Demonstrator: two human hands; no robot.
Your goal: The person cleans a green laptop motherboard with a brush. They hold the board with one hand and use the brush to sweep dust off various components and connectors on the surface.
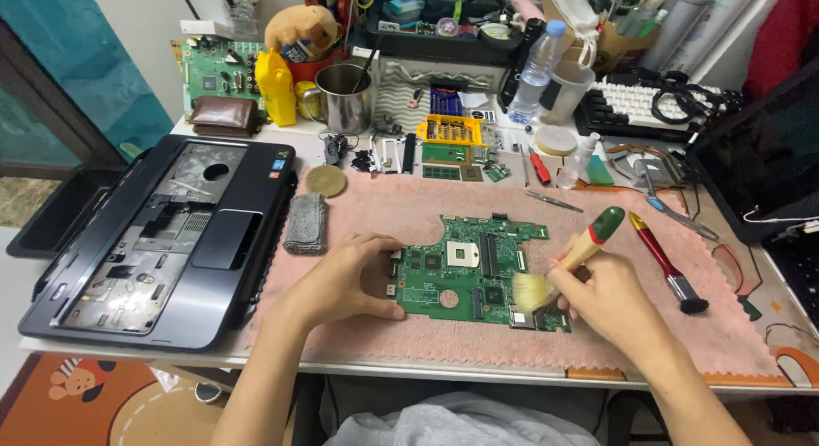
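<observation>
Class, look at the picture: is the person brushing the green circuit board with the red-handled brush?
No. The right hand holds the wooden brush on the board, while the red brush lies untouched on the pink mat.
</observation>
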